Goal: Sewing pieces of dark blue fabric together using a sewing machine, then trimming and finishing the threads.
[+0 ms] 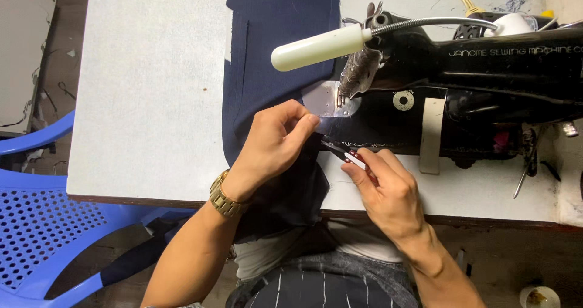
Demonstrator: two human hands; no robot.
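My left hand (pixel 276 139), with a gold watch on its wrist, pinches the edge of a dark navy cloth (pixel 273 41) just in front of the sewing machine's metal needle plate (pixel 328 98). My right hand (pixel 385 189) holds a small thread snipper (pixel 349 155) with red handles and a white part, its tip pointing left at the pinched cloth edge. The cloth runs from the far table edge under the black sewing machine (pixel 473 83) and hangs down over the near edge into my lap.
A white lamp (pixel 319 46) on a flexible metal neck hangs over the needle area. The white table (pixel 146 101) carries loose threads at the back right. A blue plastic chair (pixel 42 223) stands at the left. Scissors (pixel 525 162) lie at the machine's right end.
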